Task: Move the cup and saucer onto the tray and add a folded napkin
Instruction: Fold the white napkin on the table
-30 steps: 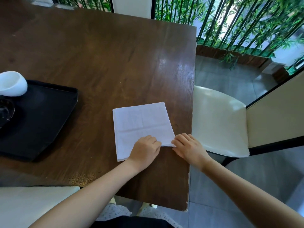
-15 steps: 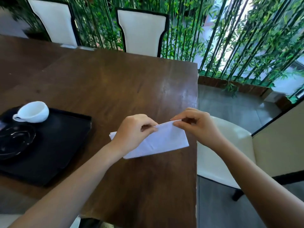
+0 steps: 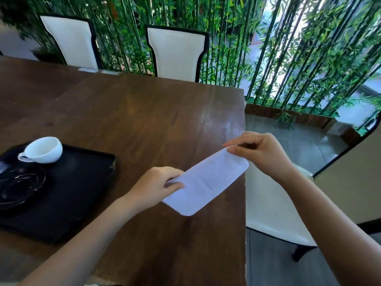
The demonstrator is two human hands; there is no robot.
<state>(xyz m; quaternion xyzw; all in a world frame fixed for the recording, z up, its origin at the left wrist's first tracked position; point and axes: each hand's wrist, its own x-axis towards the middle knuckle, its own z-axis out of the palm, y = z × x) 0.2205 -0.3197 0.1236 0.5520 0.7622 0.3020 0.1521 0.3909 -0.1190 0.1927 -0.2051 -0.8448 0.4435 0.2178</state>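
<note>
The napkin [image 3: 206, 182], white and folded into a long strip, hangs in the air above the table's [image 3: 144, 120] right edge. The left hand [image 3: 156, 186] pinches its near-left end; the right hand [image 3: 259, 153] pinches its far-right corner. Left of the napkin, well apart, the tray [image 3: 82, 193] lies on the table. On the tray the cup [image 3: 43, 150] sits at the far edge, the dark saucer [image 3: 18, 186] just in front of it.
</note>
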